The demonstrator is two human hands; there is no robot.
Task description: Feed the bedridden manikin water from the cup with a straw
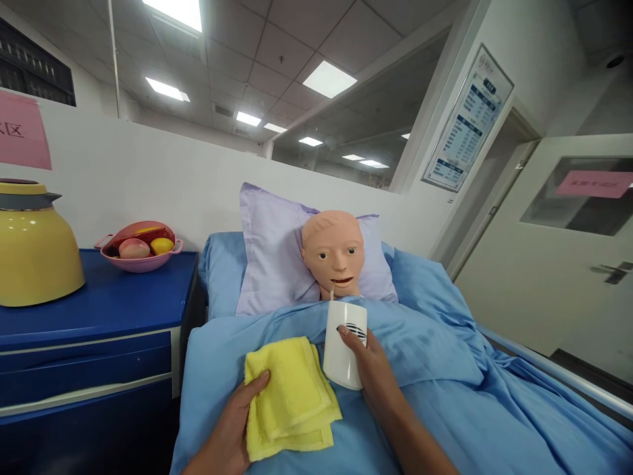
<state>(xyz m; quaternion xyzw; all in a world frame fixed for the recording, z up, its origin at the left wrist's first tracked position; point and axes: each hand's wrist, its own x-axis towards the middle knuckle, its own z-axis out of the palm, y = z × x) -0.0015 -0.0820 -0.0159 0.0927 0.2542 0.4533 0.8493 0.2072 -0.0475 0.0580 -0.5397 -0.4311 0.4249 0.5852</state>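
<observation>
My right hand (pixel 368 359) grips a white mug (pixel 341 353) with a dark striped mark, held over the blanket. A thin straw (pixel 332 291) rises from the mug to the mouth of a manikin (pixel 333 247), whose head rests on a lilac pillow (pixel 274 247). Folded in my left hand (pixel 237 422) is a yellow towel (pixel 289 396), pinched under the thumb just left of the mug. The manikin's body is hidden beneath the blue blanket (pixel 415 343).
Left of the bed stands a blue bedside cabinet (pixel 143 290), bearing a yellow thermos jug (pixel 37 251) and a pink fruit basket (pixel 141 264). A bed rail (pixel 558 376) runs along the right side. Beyond it is a door (pixel 554 264).
</observation>
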